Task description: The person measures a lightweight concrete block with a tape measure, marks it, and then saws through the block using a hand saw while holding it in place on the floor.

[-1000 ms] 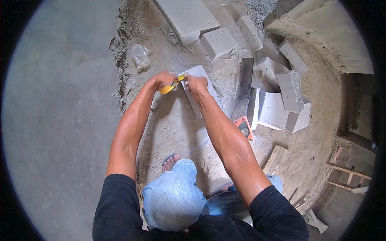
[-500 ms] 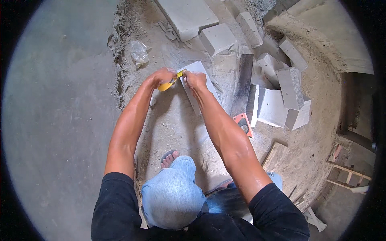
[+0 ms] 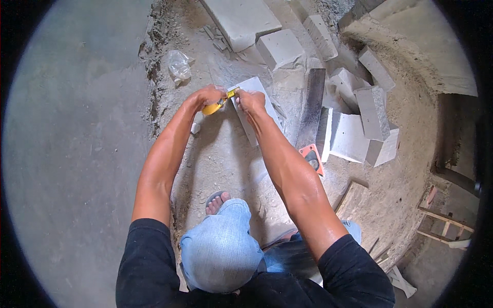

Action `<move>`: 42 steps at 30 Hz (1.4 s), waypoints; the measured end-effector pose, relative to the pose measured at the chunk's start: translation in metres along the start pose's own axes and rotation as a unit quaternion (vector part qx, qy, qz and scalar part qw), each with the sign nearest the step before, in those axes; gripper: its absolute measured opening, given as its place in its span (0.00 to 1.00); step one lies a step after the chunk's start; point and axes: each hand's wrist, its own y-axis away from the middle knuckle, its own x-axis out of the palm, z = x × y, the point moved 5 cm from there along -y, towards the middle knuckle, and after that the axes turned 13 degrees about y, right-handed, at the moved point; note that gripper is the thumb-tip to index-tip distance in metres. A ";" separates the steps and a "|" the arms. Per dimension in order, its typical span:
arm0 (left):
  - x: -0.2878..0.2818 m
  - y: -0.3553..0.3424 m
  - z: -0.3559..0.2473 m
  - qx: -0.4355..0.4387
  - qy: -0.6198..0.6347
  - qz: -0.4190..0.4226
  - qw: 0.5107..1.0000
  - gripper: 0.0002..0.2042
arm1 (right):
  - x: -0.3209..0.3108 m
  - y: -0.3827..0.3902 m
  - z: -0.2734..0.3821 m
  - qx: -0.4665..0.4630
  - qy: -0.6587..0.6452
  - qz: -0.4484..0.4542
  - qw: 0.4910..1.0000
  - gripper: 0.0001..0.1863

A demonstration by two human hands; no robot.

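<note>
A yellow tape measure (image 3: pixel 210 109) is gripped in my left hand (image 3: pixel 209 95), at the left edge of a pale grey block (image 3: pixel 248 84) lying on the dusty ground. A short length of yellow blade runs from its case across the block's edge. My right hand (image 3: pixel 250 101) is over the block, its fingers closed at the blade's end; whether they also hold something small is hidden. Right of the block lies a handsaw (image 3: pixel 311 105) with a wide dark blade and an orange handle (image 3: pixel 311 159).
Several cut blocks (image 3: pixel 372 110) are piled to the right, and a large slab (image 3: pixel 241 23) lies at the far side. A crumpled clear plastic bag (image 3: pixel 179 66) rests beyond my left hand. Smooth concrete floor (image 3: pixel 77 154) spans the left; a wooden board (image 3: pixel 352 199) lies near right.
Both hands stay almost in place on the tape and block. The view has shifted very slightly; nothing has been picked up or let go.
</note>
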 end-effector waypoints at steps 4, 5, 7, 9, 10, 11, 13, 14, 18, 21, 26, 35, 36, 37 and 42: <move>-0.001 0.004 0.004 -0.005 0.057 0.014 0.998 0.08 | 0.003 0.004 0.003 -0.004 0.029 0.008 1.000 0.12; 0.001 0.005 0.005 -0.013 0.102 0.016 0.995 0.08 | 0.004 0.001 0.003 -0.011 0.020 0.004 1.000 0.13; 0.006 0.005 0.002 -0.007 0.097 0.015 0.995 0.07 | 0.007 -0.012 -0.009 -0.014 0.010 -0.010 1.000 0.13; 0.009 0.004 0.003 -0.002 0.091 0.010 0.996 0.07 | 0.010 -0.020 -0.017 -0.018 -0.001 -0.021 1.000 0.13; 0.008 0.004 0.006 -0.011 0.079 0.005 0.997 0.07 | 0.013 -0.023 -0.020 -0.020 0.005 -0.024 1.000 0.13; 0.009 0.003 0.008 -0.020 0.067 -0.001 0.998 0.06 | 0.014 -0.025 -0.023 -0.021 0.012 -0.028 0.999 0.13; 0.014 0.002 0.010 -0.024 0.077 0.001 0.997 0.06 | 0.013 -0.028 -0.031 -0.014 0.012 -0.035 0.999 0.13; 0.019 0.001 0.009 -0.027 0.087 0.003 0.996 0.06 | 0.010 -0.029 -0.037 -0.009 0.011 -0.040 0.999 0.13; 0.018 0.002 0.019 -0.001 0.044 -0.010 0.999 0.06 | 0.010 -0.015 -0.033 -0.003 0.004 -0.038 0.999 0.13; 0.019 0.010 0.024 -0.014 0.079 -0.003 0.997 0.06 | 0.008 0.004 -0.028 0.045 0.041 0.036 0.997 0.23; 0.052 0.018 0.000 0.043 0.038 0.012 0.998 0.08 | -0.018 0.005 -0.047 0.064 0.041 0.016 0.997 0.24; 0.057 0.036 0.013 0.027 0.034 -0.019 0.999 0.08 | -0.014 0.028 -0.053 0.076 0.015 0.036 0.996 0.25; 0.061 0.041 0.010 0.026 0.032 -0.018 0.999 0.08 | -0.015 0.029 -0.056 0.077 0.013 0.036 0.996 0.25; 0.066 0.049 0.003 0.028 0.016 -0.020 0.999 0.09 | -0.018 0.032 -0.060 0.080 0.014 0.039 0.996 0.25; 0.065 0.045 0.022 0.066 0.006 -0.027 0.997 0.09 | -0.012 0.040 -0.065 0.082 0.021 0.042 0.995 0.25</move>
